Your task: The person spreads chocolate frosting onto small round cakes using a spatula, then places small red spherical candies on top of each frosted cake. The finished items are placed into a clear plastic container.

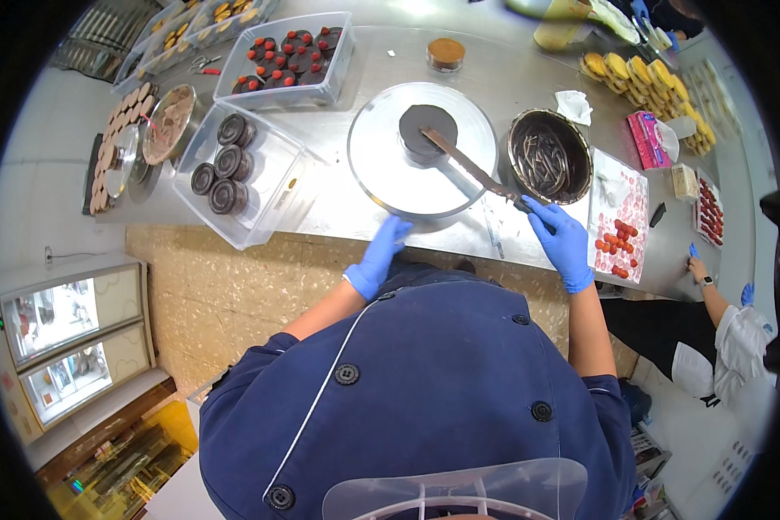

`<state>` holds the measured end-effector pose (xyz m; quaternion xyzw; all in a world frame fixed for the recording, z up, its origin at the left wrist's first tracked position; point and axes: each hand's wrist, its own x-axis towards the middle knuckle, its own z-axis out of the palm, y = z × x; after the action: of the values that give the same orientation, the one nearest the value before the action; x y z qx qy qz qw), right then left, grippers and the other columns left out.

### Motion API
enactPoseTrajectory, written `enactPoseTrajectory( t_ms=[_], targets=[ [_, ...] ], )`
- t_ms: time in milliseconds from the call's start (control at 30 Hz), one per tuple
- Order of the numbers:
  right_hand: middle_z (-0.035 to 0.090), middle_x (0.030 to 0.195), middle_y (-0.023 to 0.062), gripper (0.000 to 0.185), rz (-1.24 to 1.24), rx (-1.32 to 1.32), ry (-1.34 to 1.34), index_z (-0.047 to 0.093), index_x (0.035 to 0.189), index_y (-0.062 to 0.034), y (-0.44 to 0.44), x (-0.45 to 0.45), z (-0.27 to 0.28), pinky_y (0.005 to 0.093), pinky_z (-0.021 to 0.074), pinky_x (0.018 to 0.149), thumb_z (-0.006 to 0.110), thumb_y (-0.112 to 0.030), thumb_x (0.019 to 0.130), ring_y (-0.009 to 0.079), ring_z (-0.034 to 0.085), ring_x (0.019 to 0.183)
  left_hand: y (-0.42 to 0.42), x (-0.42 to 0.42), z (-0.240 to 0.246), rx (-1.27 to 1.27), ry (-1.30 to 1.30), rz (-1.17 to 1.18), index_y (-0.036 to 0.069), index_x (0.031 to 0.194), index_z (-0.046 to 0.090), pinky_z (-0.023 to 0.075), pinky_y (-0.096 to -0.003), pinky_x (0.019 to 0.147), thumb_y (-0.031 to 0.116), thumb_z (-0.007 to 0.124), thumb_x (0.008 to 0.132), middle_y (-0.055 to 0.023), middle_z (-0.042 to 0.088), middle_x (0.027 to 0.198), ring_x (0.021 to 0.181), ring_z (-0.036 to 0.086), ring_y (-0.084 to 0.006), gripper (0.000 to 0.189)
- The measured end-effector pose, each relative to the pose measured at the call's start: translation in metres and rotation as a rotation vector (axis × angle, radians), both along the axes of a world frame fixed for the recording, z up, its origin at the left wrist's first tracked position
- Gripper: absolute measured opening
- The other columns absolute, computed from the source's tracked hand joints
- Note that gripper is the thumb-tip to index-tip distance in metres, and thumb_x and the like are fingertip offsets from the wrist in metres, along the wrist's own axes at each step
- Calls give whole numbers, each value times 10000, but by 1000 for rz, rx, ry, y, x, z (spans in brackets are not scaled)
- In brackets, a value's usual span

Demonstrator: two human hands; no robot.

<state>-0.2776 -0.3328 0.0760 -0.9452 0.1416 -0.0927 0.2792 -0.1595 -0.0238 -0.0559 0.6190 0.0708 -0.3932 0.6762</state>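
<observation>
My right hand (562,240), in a blue glove, grips the black handle of a long palette knife (471,169). Its chocolate-smeared blade points up and left, the tip on the dark chocolate top of a small round cake (421,118). That cake stands near the middle of a round metal turntable (380,175). Close to the turntable's near rim is my left hand (380,253), also gloved and slightly blurred, with nothing visible in it. Whether it touches the rim I cannot tell. Right of the turntable, a bowl (580,175) holds dark chocolate, its inner wall smeared.
Clear plastic bins hold dark cakes (229,162) and strawberry-topped cakes (296,57). A brown-topped cake (446,53) stands behind the turntable. Strawberries (617,240) lie on white paper at right, near a pink tissue box (649,140). A co-worker's hand (697,268) rests by the table's right end.
</observation>
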Motion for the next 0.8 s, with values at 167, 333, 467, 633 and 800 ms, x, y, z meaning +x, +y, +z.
enactPoseTrajectory(
  t_ms=[167, 333, 467, 633, 800],
  targets=[
    [581, 743, 39, 297, 17, 79, 52, 703, 1202, -238, 5, 0, -6, 288, 469, 591, 660, -214, 909, 168, 567, 595, 9, 44, -4, -32, -90, 207, 69, 1335, 492, 420, -387, 1016, 421, 417, 1024, -117, 581, 1246, 1199, 535, -223, 475],
    [692, 825, 11, 274, 100, 535, 91, 712, 1189, -170, 34, -9, -32, 280, 497, 678, 655, -202, 923, 104, 591, 683, -1, 26, -11, -167, -17, 118, 63, 1315, 489, 434, -363, 1010, 230, 403, 1026, -88, 582, 1211, 1140, 543, -182, 344],
    [666, 838, 2, 340, -94, 1054, 165, 654, 1265, -56, 26, -43, -44, 194, 393, 559, 619, -197, 958, 35, 476, 619, -4, 3, -21, -262, -214, 148, 64, 1438, 380, 391, -375, 1062, 271, 422, 1026, -95, 495, 1383, 1276, 475, -204, 463],
    [595, 812, -10, 426, -451, 1302, -23, 554, 1379, -84, -35, -108, -42, 185, 238, 412, 526, -291, 1008, 23, 348, 485, -54, -15, -34, -154, 241, -343, 85, 1519, 284, 362, -413, 1093, 442, 336, 1037, -118, 396, 1513, 1367, 413, -254, 603],
    [586, 788, -27, 381, -705, 985, -46, 607, 1329, -97, -67, -117, -80, 197, 309, 440, 526, -297, 1016, 37, 403, 511, -211, -13, -57, -415, 417, -236, 85, 1515, 263, 370, -502, 1100, 573, 253, 1019, -167, 331, 1532, 1357, 408, -372, 696]
  ],
)
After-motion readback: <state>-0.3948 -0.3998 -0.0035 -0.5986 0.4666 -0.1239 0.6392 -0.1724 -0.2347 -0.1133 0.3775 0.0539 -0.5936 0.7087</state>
